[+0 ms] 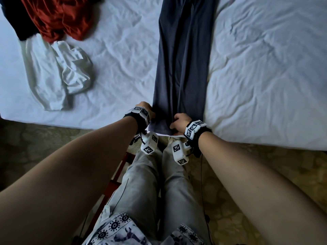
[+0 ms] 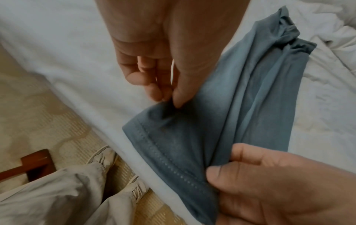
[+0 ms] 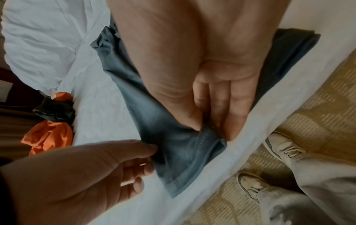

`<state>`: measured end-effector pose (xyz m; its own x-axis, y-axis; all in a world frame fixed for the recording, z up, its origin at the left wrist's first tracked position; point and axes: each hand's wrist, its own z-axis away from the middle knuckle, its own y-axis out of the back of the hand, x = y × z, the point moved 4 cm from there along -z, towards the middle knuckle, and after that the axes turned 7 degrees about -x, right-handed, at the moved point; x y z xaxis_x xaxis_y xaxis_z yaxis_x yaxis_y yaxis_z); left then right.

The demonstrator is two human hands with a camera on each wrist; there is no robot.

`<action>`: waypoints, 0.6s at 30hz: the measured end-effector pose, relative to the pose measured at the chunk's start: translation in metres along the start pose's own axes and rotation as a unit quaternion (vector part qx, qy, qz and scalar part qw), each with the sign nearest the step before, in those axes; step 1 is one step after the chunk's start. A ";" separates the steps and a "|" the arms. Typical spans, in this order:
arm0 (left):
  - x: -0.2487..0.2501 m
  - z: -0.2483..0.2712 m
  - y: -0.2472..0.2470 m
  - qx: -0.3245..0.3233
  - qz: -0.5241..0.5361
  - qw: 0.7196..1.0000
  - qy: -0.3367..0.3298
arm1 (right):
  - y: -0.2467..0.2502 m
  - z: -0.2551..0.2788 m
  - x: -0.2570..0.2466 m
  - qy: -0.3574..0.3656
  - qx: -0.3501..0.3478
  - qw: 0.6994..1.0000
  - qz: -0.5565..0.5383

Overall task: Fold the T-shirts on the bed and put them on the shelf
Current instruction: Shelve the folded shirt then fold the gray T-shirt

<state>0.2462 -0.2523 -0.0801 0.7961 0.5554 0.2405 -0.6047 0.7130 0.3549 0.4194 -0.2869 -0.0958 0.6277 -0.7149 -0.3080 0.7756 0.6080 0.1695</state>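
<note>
A dark blue-grey T-shirt point(image 1: 182, 68) lies on the white bed point(image 1: 265, 76), folded lengthwise into a long narrow strip running away from me. Its hem hangs slightly over the bed's near edge. My left hand point(image 1: 150, 114) pinches the hem's left corner between thumb and fingers, as the left wrist view shows at the left hand point(image 2: 175, 99) on the T-shirt point(image 2: 250, 91). My right hand point(image 1: 174, 123) pinches the right corner, seen close in the right wrist view as the right hand point(image 3: 204, 126) on the T-shirt point(image 3: 134, 99). The shelf is out of view.
A crumpled white T-shirt point(image 1: 58, 75) lies on the bed's left. Behind it sit a red-orange shirt point(image 1: 60, 18) and a black garment point(image 1: 17, 20). I stand against the bed's near edge on patterned carpet point(image 1: 265, 174). A reddish wooden frame point(image 1: 122, 167) is by my left leg.
</note>
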 end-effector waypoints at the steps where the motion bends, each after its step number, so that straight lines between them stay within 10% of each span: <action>1: -0.003 0.001 -0.002 -0.003 -0.004 1.000 0.007 | 0.001 0.002 0.000 0.002 0.002 1.000 0.007; 9: -0.048 -0.067 -0.037 -0.006 0.168 0.985 0.034 | 0.014 0.003 0.009 0.018 0.079 0.994 0.068; 14: -0.026 -0.014 -0.031 -0.015 0.215 0.976 0.035 | 0.018 0.007 0.017 0.019 0.095 0.994 0.049; 18: -0.031 -0.008 -0.041 -0.051 0.257 0.964 0.054 | 0.044 0.013 0.028 0.026 0.266 0.963 -0.023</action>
<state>0.2455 -0.2951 -0.1096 0.3872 0.8834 0.2640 -0.9219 0.3677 0.1218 0.4715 -0.2845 -0.0843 0.5985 -0.7103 -0.3705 0.7349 0.3026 0.6069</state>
